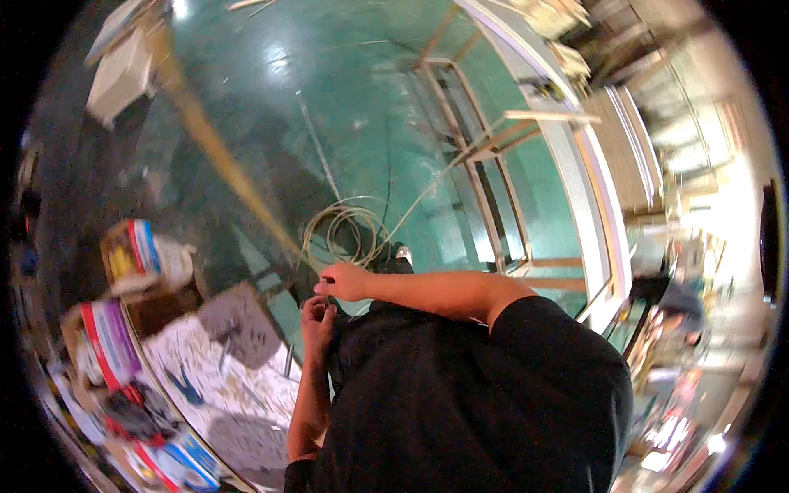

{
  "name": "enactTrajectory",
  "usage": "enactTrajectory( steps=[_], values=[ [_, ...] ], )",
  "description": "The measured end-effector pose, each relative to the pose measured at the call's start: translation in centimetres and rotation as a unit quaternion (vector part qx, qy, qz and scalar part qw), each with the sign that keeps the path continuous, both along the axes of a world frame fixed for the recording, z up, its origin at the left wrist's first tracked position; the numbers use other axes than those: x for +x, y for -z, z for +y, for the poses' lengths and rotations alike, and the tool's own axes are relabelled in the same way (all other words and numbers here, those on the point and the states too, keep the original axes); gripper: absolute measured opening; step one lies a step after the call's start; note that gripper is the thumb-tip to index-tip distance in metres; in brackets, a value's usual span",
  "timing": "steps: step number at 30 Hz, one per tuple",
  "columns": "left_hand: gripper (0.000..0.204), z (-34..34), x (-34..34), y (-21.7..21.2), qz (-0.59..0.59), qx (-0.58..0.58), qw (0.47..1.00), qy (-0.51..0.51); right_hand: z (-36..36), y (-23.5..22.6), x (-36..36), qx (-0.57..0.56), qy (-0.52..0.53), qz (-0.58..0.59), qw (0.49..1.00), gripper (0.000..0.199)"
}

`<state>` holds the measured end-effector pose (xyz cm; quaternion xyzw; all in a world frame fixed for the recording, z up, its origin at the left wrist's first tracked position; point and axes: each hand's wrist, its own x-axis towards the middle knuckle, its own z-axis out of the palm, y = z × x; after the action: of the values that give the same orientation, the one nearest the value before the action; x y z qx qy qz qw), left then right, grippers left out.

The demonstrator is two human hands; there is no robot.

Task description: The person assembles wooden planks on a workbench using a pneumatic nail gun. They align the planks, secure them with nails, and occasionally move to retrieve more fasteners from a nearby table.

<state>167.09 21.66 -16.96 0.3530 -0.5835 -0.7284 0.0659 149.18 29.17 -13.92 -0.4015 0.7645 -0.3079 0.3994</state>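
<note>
Close together in front of my waist are my left hand (316, 315) and my right hand (345, 282). Both have their fingers curled in a pinch. Something small and dark shows near the fingertips, too small and blurred to name. Just beyond them, a loose coil of pale hose or cable (355, 234) lies in loops on the green floor, and one strand runs from it toward the wooden frame on the right.
To the left stands a bench with a speckled white top (255, 390), holding blue-handled pliers (185, 386), a grey board (240, 325) and cardboard boxes (109, 341). A wooden frame (481, 185) and a long table (571, 177) stand right. A yellow stripe (226, 168) crosses the floor.
</note>
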Motion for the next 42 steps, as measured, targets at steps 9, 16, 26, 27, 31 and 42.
enactTrajectory(
  steps=[9,16,26,27,31,42],
  values=[
    [0.031,11.4,-19.4,-4.0,-0.116,-0.203,0.935,0.266,17.3,1.9,-13.9,-0.013,0.187,-0.15,0.971,0.034],
    [0.044,16.2,-23.9,-5.4,-0.057,-0.199,0.928,0.308,27.1,1.6,-18.7,-0.044,0.323,-0.365,0.872,0.023],
    [0.038,11.4,6.3,5.0,-0.513,-0.269,0.795,-0.18,30.6,2.4,-25.1,0.036,0.323,-0.314,0.892,0.019],
    [0.038,10.6,8.1,4.7,-0.526,-0.26,0.788,-0.185,31.0,2.6,-26.1,0.031,0.297,-0.297,0.907,0.02],
    [0.044,5.7,10.8,3.7,-0.57,-0.31,0.73,-0.216,28.9,3.3,-28.1,0.067,0.274,-0.279,0.918,0.02],
    [0.055,-3.2,24.8,9.1,-0.575,-0.346,0.68,-0.296,15.2,-2.0,-26.6,0.091,0.245,-0.214,0.941,0.027]
  ],
)
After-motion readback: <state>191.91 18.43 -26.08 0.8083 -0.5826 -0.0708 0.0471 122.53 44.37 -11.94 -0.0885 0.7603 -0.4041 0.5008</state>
